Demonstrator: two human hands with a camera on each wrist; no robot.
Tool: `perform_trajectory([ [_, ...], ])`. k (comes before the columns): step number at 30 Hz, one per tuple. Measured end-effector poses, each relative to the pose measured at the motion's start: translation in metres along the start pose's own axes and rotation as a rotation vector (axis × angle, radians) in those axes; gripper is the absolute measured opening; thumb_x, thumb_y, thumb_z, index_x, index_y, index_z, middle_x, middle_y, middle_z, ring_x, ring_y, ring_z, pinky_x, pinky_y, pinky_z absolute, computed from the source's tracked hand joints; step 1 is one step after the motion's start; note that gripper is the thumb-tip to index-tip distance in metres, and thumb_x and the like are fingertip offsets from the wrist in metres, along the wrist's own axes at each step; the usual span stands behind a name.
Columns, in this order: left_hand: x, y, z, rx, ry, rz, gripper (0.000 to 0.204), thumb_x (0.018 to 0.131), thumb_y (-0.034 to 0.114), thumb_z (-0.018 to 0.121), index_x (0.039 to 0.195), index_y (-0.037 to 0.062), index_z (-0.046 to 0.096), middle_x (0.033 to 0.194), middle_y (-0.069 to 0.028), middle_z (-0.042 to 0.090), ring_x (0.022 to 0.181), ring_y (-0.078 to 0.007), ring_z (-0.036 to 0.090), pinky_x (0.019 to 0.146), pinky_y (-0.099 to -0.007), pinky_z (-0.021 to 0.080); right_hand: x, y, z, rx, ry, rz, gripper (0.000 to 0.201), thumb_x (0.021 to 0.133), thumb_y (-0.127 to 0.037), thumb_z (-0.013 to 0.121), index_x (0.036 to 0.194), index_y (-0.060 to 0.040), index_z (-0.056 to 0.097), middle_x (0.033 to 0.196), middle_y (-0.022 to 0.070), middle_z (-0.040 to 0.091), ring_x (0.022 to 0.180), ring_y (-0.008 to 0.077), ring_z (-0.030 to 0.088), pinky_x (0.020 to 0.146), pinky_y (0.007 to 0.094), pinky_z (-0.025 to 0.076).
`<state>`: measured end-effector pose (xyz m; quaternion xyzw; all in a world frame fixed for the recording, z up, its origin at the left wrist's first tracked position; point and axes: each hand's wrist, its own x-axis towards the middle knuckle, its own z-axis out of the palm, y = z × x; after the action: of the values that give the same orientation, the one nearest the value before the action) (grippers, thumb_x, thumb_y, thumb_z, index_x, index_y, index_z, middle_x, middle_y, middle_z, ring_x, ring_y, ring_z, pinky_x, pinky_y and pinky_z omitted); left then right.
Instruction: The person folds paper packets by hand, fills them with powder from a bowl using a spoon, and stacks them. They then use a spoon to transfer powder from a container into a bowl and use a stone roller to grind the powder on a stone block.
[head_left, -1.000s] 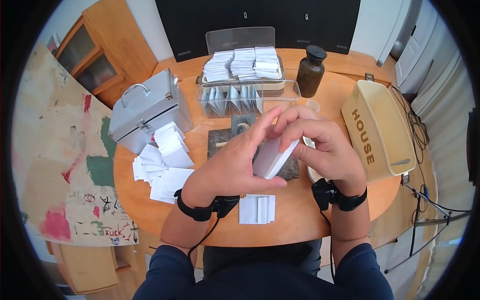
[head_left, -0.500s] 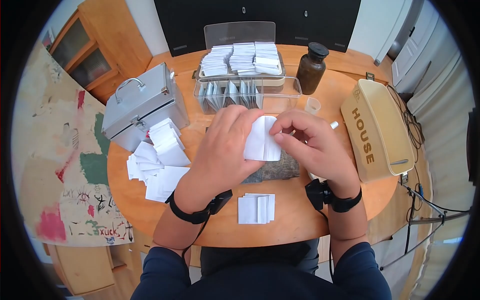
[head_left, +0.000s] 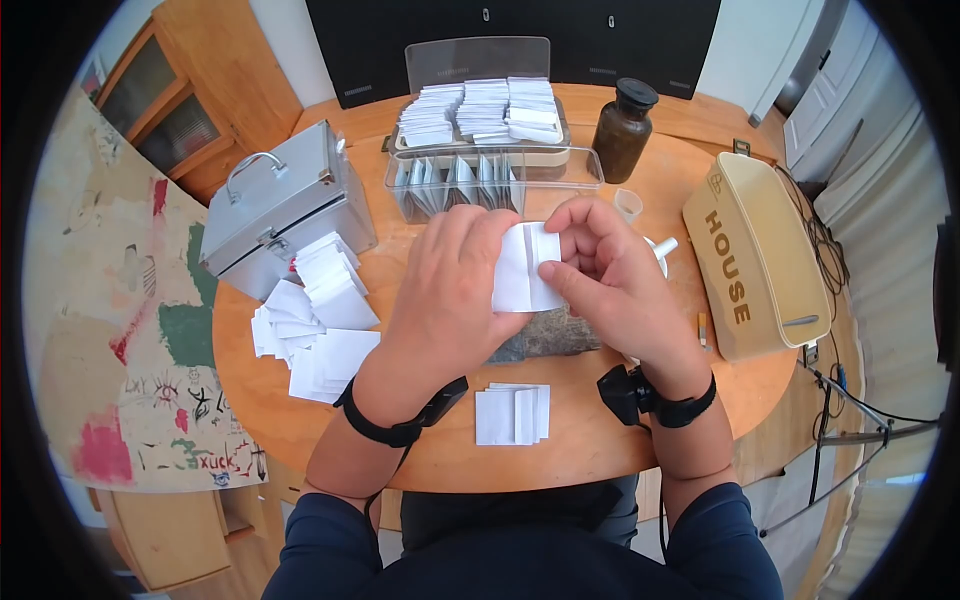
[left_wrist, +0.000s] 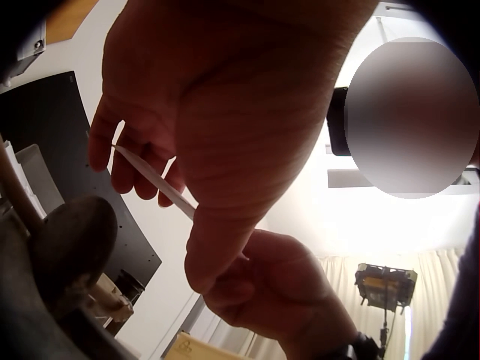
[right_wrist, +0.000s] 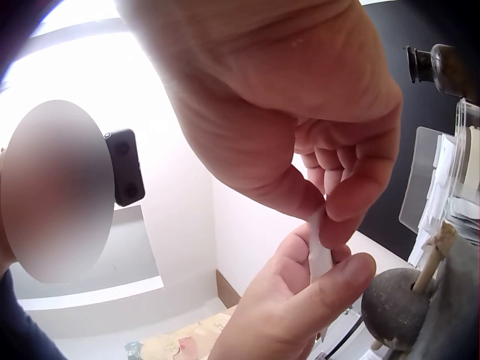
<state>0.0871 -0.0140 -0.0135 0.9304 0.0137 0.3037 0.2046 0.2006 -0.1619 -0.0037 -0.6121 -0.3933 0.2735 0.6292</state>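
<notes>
A small folded white paper packet (head_left: 512, 270) is held up over the middle of the table, its creased face towards the head camera. My left hand (head_left: 445, 285) grips its left side, fingers behind and thumb along the lower edge. My right hand (head_left: 625, 290) pinches its right edge, thumb laid on the narrow folded strip. In the left wrist view the packet (left_wrist: 157, 180) shows edge-on; in the right wrist view the packet (right_wrist: 320, 259) runs between both hands' fingertips. Below lies a dark stone slab (head_left: 555, 338), partly hidden by the hands.
Several folded papers (head_left: 495, 420) lie at the near edge. A paper pile (head_left: 335, 285) sits by a silver case (head_left: 290, 190). Behind are a clear divided box (head_left: 550, 180), a packed tray (head_left: 480, 110), a brown jar (head_left: 622, 140); a cream bin (head_left: 760, 270) stands right.
The packet has turned from tilted, edge showing, to face up. My right hand has shifted from its upper side to pinch the right edge, with the thumb now on the folded strip.
</notes>
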Motion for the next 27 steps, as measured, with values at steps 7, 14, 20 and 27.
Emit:
perform_trajectory([
  [7, 0.0, 0.0, 0.001, -0.021, 0.015, 0.005, 0.063, 0.064, 0.015, 0.083, 0.118, 0.0042, 0.052, 0.109, -0.0155, 0.055, 0.102, -0.0366, 0.053, 0.087, -0.0438, 0.044, 0.002, 0.012, -0.002, -0.21, 0.073, -0.084, 0.029, 0.088, 0.004, 0.06, 0.113, -0.0039, 0.049, 0.085, -0.0008, 0.059, 0.075, 0.0026, 0.055, 0.064, 0.0179, 0.043],
  [14, -0.001, 0.001, 0.003, 0.011, 0.032, 0.027, 0.069, 0.064, 0.017, 0.084, 0.123, 0.0048, 0.051, 0.113, -0.0158, 0.054, 0.105, -0.037, 0.053, 0.09, -0.044, 0.044, 0.001, 0.002, 0.0, 0.022, 0.047, 0.04, 0.031, 0.088, 0.003, 0.058, 0.116, -0.0037, 0.048, 0.091, 0.0011, 0.063, 0.077, 0.0034, 0.058, 0.061, 0.0183, 0.045],
  [20, -0.002, 0.004, 0.004, -0.002, 0.009, 0.02, 0.073, 0.063, 0.016, 0.084, 0.127, 0.0054, 0.05, 0.118, -0.0159, 0.053, 0.109, -0.037, 0.052, 0.093, -0.0441, 0.044, 0.002, 0.002, 0.001, 0.077, 0.025, 0.076, 0.036, 0.085, 0.005, 0.058, 0.118, 0.0017, 0.046, 0.086, 0.0041, 0.063, 0.077, 0.0063, 0.059, 0.067, 0.0219, 0.048],
  [27, -0.002, 0.004, 0.005, -0.028, 0.003, 0.029, 0.071, 0.062, 0.014, 0.083, 0.125, 0.0051, 0.05, 0.116, -0.0157, 0.054, 0.108, -0.0371, 0.052, 0.093, -0.0438, 0.044, 0.003, 0.002, 0.002, 0.104, -0.004, 0.106, 0.038, 0.085, 0.006, 0.059, 0.12, 0.0009, 0.046, 0.089, 0.0053, 0.064, 0.078, 0.007, 0.06, 0.067, 0.0216, 0.049],
])
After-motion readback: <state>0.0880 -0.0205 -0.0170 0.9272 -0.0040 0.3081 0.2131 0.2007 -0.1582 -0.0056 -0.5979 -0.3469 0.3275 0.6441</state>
